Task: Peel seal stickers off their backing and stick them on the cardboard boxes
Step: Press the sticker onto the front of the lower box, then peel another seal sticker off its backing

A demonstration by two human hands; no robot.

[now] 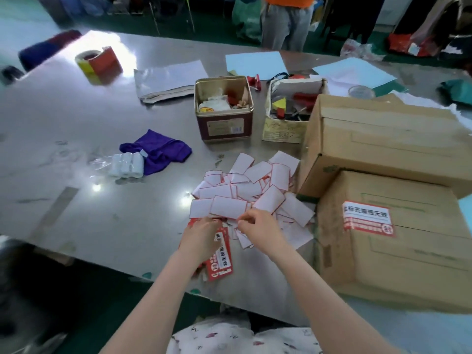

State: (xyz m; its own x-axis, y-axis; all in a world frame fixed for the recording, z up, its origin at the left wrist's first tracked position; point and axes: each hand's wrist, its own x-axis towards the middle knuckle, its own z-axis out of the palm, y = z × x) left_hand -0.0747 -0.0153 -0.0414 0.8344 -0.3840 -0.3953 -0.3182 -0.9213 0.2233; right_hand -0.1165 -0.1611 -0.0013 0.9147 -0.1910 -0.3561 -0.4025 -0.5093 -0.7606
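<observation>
The left hand [201,235] grips glossy red stickers [221,261]; the right hand [258,226] pinches their far edge, above white rectangular backing papers [245,192] on the shiny bench [76,149].

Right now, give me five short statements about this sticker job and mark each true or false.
1. The near cardboard box already carries a red seal sticker on its top. True.
2. The left hand holds nothing. False: it grips a stack of red stickers.
3. The spent white backing papers lie piled on the table beyond the hands. True.
4. The purple cloth lies inside the metal tin. False: it lies on the table, left of the tin.
5. The right hand rests on the far cardboard box. False: its fingers work at the top of the sticker stack.
</observation>
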